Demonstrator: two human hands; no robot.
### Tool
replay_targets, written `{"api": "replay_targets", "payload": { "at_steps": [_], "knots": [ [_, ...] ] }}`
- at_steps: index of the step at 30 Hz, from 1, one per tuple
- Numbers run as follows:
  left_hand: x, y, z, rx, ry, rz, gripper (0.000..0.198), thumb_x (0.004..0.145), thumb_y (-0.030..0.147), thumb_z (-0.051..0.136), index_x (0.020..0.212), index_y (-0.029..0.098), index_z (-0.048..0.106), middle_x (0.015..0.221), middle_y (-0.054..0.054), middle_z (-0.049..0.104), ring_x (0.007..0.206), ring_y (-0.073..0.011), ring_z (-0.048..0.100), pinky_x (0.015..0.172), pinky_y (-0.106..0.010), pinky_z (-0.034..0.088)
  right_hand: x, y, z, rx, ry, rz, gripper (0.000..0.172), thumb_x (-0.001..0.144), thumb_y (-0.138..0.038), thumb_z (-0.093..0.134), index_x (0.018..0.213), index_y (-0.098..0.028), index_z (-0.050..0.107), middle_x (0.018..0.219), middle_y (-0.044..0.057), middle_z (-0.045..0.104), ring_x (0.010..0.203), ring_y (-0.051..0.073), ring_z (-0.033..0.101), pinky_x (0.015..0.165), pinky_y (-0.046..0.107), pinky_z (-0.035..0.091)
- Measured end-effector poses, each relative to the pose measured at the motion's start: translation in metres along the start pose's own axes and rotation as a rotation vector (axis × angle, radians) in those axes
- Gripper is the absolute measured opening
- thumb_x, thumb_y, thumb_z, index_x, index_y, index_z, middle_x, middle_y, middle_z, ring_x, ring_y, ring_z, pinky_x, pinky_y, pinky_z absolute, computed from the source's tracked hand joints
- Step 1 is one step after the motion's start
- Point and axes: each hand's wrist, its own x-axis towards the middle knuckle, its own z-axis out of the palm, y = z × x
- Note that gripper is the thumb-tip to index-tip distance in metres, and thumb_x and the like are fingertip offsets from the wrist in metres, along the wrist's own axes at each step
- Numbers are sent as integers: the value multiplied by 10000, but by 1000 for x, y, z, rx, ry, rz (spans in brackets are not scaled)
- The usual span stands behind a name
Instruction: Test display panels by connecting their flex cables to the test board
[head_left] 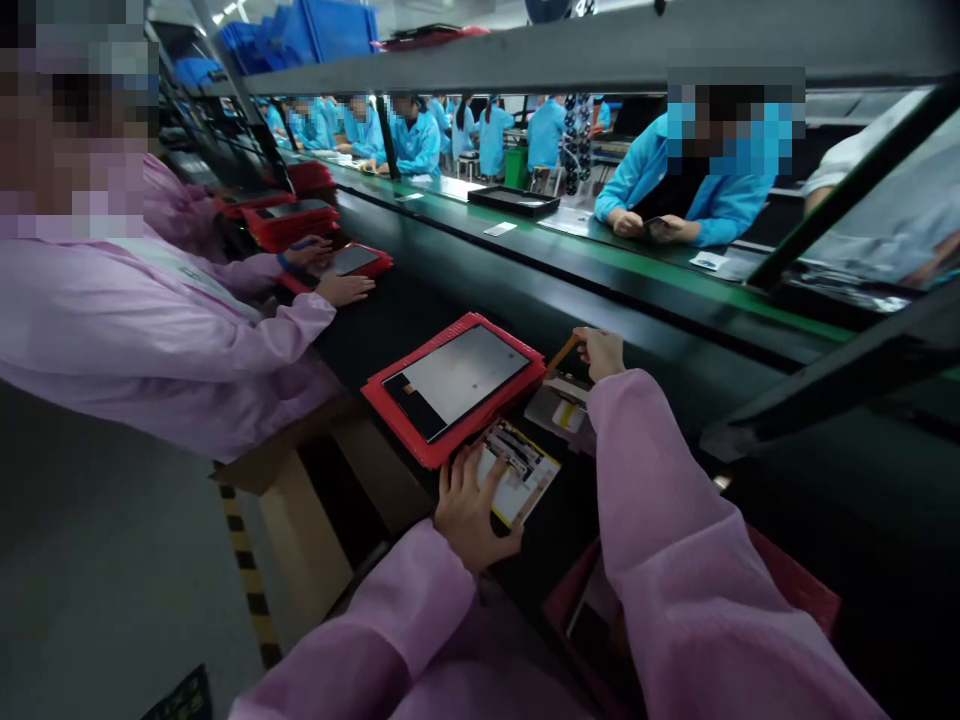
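My left hand [474, 512] lies with spread fingers and thumb around the near-left edges of a flat electronic device [525, 478]. Its inside parts show, a white area and a yellow rim. Farther off, my right hand [602, 353] pinches a thin orange strip [562, 353] above a small clear holder [559, 410] with a yellow-and-white label, partly covered by my sleeve. Left of both hands, a display panel [472, 375] with a grey-white face and a black end rests on a stack of red trays [415, 440].
An open cardboard box [300, 540] stands below the bench at left. Another red tray [795, 580] is beneath my right forearm. A co-worker in pink [247, 330] handles a panel on red trays at left. Beyond the conveyor [435, 225] sits a person in blue [720, 190]. A slanted post [825, 370] is at right.
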Motion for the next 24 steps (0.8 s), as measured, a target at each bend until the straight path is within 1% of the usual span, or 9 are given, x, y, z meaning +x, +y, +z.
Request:
{"api": "replay_targets", "payload": {
  "at_steps": [4,6,10,12,15,17,19,21,24],
  "knots": [
    [0,-1,-2,0,-39,-13,881,640,462,730,1445,201,485,1496,-193,423,1395,-420,380,1160,-621,269,-25,-29,-24,80,130,-145,127,820,-156,570,823,-114,689,773,13,640,620,67,520,504,172,370],
    [0,-1,-2,-4,-66,-21,891,641,458,738,1450,189,478,1514,-199,402,1399,-418,379,1166,-618,262,-40,-45,-43,150,142,-245,206,832,-128,519,916,-143,706,906,16,676,742,71,592,594,165,430],
    [2,-4,-4,-3,-99,-34,899,656,461,741,1462,184,456,1530,-202,380,1406,-401,378,1173,-605,259,-83,-72,-105,299,-45,-609,325,794,-73,510,1012,-210,708,1121,17,669,1068,130,633,815,241,504],
    [1,-7,-4,-1,-117,-27,910,659,467,742,1469,178,443,1527,-207,373,1408,-393,377,1169,-594,274,-112,-78,-141,300,-149,-706,367,787,-88,543,1069,-262,703,1192,-3,647,1150,145,601,869,282,502],
    [-3,-12,-5,15,-123,7,915,679,490,728,1478,162,426,1522,-215,363,1404,-393,378,1159,-577,298,-156,-73,-183,373,-260,-657,440,756,-114,579,1114,-347,687,1176,-46,629,1072,109,605,873,281,486],
    [-7,-14,-6,30,-127,36,902,715,514,699,1491,159,406,1522,-217,353,1389,-402,388,1143,-580,315,-179,-60,-195,458,-267,-562,405,766,-163,590,1103,-372,675,1127,-50,619,995,92,604,850,265,483],
    [-11,-15,-7,48,-132,51,883,750,523,667,1500,153,386,1527,-223,339,1380,-411,392,1136,-585,317,-194,-41,-194,511,-229,-452,280,817,-249,593,1068,-352,664,1053,-27,610,929,101,597,805,258,489],
    [-13,-14,-9,56,-136,49,874,772,532,642,1506,147,364,1538,-226,321,1394,-412,372,1143,-591,303,-203,-20,-182,555,-228,-329,167,851,-348,615,1005,-303,661,933,-7,595,818,113,575,724,248,488],
    [-15,-12,-11,32,-162,30,935,775,585,625,1531,149,290,1585,-227,247,1461,-410,274,1163,-612,263,-210,11,-155,570,-340,-173,238,822,-441,690,851,-205,682,737,-3,547,609,95,456,568,221,415]
  ]
}}
